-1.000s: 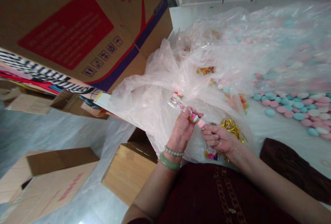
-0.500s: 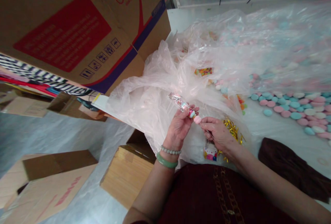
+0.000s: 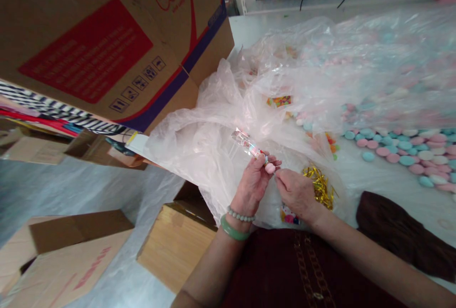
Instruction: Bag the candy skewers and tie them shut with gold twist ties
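My left hand [image 3: 253,182], with a beaded bracelet and a green bangle at the wrist, is closed around a slim clear candy bag [image 3: 245,142]. The bag points up and left, and coloured candies show inside it. A pink candy [image 3: 270,168] sits at its lower end, by my left fingertips. My right hand [image 3: 297,193] is closed right beside that end, its fingertips curled in; what they pinch is hidden. Gold twist ties [image 3: 320,187] lie just past my right hand. Partly under that hand is a small printed packet [image 3: 288,215].
Pink, blue and white candies [image 3: 406,151] are heaped on the right, partly under a clear plastic sheet [image 3: 221,142]. A large carton [image 3: 117,51] stands at the left. Open boxes [image 3: 81,251] sit on the floor. Dark cloth [image 3: 399,237] lies on the right.
My right hand has curled tighter and dropped slightly, turning its back toward me. The candy bag has slid a little lower with my left hand, and fewer candies show beyond its fingers.
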### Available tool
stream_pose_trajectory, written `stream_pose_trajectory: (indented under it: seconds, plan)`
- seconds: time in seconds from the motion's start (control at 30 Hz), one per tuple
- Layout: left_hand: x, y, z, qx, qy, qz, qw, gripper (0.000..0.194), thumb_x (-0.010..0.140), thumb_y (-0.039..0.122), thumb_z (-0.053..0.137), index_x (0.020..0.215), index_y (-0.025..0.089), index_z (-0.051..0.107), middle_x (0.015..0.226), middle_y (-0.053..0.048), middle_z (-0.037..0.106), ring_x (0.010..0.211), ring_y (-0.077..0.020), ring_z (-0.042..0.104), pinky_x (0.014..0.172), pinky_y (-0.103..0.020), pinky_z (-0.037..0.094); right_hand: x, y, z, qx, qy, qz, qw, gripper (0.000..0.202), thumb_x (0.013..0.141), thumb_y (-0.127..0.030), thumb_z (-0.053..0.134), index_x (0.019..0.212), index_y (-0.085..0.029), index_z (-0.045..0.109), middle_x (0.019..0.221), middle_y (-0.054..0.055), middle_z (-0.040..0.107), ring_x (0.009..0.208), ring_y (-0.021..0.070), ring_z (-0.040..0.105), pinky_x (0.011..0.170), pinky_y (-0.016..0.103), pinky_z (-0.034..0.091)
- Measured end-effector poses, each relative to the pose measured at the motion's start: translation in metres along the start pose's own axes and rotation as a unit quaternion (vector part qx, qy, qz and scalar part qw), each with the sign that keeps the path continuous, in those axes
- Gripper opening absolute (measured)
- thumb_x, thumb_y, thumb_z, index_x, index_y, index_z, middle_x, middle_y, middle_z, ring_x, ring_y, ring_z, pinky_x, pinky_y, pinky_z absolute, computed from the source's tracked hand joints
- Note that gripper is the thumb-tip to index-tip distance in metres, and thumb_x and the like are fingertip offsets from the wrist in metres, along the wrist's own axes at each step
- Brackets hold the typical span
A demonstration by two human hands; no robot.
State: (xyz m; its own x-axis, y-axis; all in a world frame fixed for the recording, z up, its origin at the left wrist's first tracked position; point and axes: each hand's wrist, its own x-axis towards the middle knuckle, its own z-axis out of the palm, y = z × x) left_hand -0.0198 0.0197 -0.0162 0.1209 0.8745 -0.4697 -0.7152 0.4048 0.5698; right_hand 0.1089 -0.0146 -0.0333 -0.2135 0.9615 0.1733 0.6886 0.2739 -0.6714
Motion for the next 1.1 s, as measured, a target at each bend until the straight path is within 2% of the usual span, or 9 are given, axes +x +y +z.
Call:
stream_pose_trajectory:
  seconds: [0.2,0.3,0.37,0.47,0.57,0.63,0.83,1.0,1.1]
  plan:
    - [0.004,0.024,-0.011,-0.012,-0.009,-0.052,0.999,0.014,0.083,0.025,0.065,0.092,0.015,0.065,0.092,-0.006,0.069,0.088,-0.0194,0.066,0.085,-0.036,0.050,0.003,0.006,-0.005,0.050,0.027,0.047,0.997,0.021,0.089,-0.025,0.046,0.080,-0.021,0.065,0.077,0.005,0.066,0.074,0.0180,0.059,0.068,0.028,0.038]
    - [0.011,0.033,-0.011,-0.074,0.018,-0.019,0.997,0.019,0.086,0.035,0.061,0.084,0.016,0.063,0.079,-0.002,0.066,0.078,-0.0167,0.065,0.082,-0.036,0.051,0.003,0.001,-0.009,0.096,0.020,0.039,0.994,0.018,0.086,-0.025,0.049,0.077,-0.021,0.064,0.075,0.004,0.063,0.074,0.0173,0.056,0.067,0.028,0.037]
    - [0.013,0.035,-0.007,-0.090,0.023,-0.024,0.995,0.022,0.088,0.037,0.058,0.080,0.016,0.062,0.068,0.000,0.062,0.067,-0.0144,0.062,0.078,-0.036,0.052,0.005,-0.004,-0.010,0.209,-0.003,0.101,0.973,0.014,0.083,-0.030,0.054,0.076,-0.021,0.063,0.068,0.001,0.058,0.066,0.0148,0.051,0.061,0.026,0.036]
    - [0.014,0.033,-0.002,-0.101,0.021,-0.023,0.994,0.026,0.092,0.035,0.053,0.076,0.016,0.060,0.062,0.001,0.058,0.061,-0.0125,0.058,0.077,-0.036,0.052,0.008,-0.008,-0.012,0.440,-0.113,0.263,0.851,0.017,0.076,-0.036,0.060,0.078,-0.019,0.062,0.053,-0.006,0.039,0.045,0.0087,0.030,0.044,0.023,0.023]
    - [0.013,0.027,0.003,-0.098,0.030,-0.009,0.995,0.024,0.092,0.031,0.053,0.075,0.016,0.058,0.062,0.001,0.056,0.060,-0.0110,0.056,0.076,-0.033,0.051,0.010,-0.010,-0.013,0.566,-0.185,0.347,0.724,0.020,0.068,-0.034,0.066,0.076,-0.017,0.061,0.047,-0.011,0.029,0.040,0.0058,0.016,0.040,0.023,0.010]
    - [0.012,0.019,0.005,-0.072,0.060,0.010,0.996,0.021,0.089,0.028,0.056,0.072,0.016,0.055,0.060,0.002,0.054,0.058,-0.0104,0.055,0.075,-0.032,0.051,0.011,-0.013,-0.010,0.568,-0.160,0.351,0.727,0.019,0.066,-0.033,0.069,0.071,-0.017,0.060,0.044,-0.011,0.030,0.039,0.0052,0.016,0.040,0.024,0.009]
    - [0.010,0.000,0.009,-0.012,0.075,0.054,0.996,0.025,0.087,0.037,0.058,0.073,0.017,0.053,0.061,0.002,0.053,0.056,-0.0116,0.056,0.066,-0.029,0.049,0.016,-0.022,0.003,0.501,-0.061,0.309,0.807,0.023,0.069,-0.038,0.068,0.064,-0.017,0.061,0.047,-0.009,0.033,0.046,0.0063,0.022,0.045,0.025,0.013]
    - [0.013,0.016,-0.001,-0.066,-0.010,-0.033,0.997,0.026,0.087,0.039,0.059,0.077,0.015,0.060,0.075,-0.004,0.063,0.075,-0.0171,0.064,0.083,-0.037,0.050,0.016,-0.017,0.001,0.525,-0.057,0.289,0.798,0.019,0.073,-0.036,0.065,0.070,-0.017,0.063,0.048,-0.009,0.032,0.046,0.0067,0.023,0.044,0.024,0.015]
    - [0.015,0.030,-0.011,-0.068,-0.042,-0.022,0.997,0.024,0.085,0.039,0.062,0.092,0.016,0.065,0.095,-0.007,0.068,0.094,-0.0230,0.065,0.092,-0.044,0.048,0.015,-0.011,-0.006,0.564,-0.108,0.308,0.758,0.018,0.071,-0.034,0.067,0.076,-0.017,0.064,0.046,-0.010,0.032,0.041,0.0053,0.020,0.041,0.024,0.010]
